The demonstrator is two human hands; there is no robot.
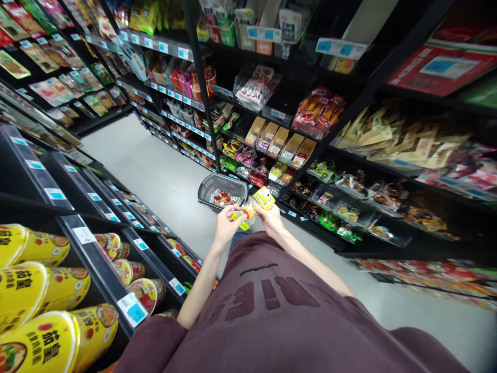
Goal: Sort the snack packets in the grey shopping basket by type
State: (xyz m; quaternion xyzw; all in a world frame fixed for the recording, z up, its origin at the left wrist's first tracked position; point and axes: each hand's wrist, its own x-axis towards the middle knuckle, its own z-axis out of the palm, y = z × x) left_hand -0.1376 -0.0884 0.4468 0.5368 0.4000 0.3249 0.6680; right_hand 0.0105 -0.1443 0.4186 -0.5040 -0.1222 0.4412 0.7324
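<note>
A small snack packet (250,211) with yellow printed ends and a clear middle is held in front of my body. Orange-tan food shows through its clear part; whether this is one packet or two pressed together I cannot tell. My right hand (271,219) grips it by the upper yellow end. At the lower yellow end, the fingers of my left hand (227,224) are closed on it. Just beyond both hands, a grey shopping basket (205,189) stands on the floor, with several small wrapped packets (223,198) inside.
Black shelving (229,77) full of bagged snacks runs along the right side of the aisle. Close on my left, a shelf (97,259) carries yellow noodle cups (42,342) and smaller red ones (145,295). Grey floor (155,166) stretches ahead towards another snack rack (50,88).
</note>
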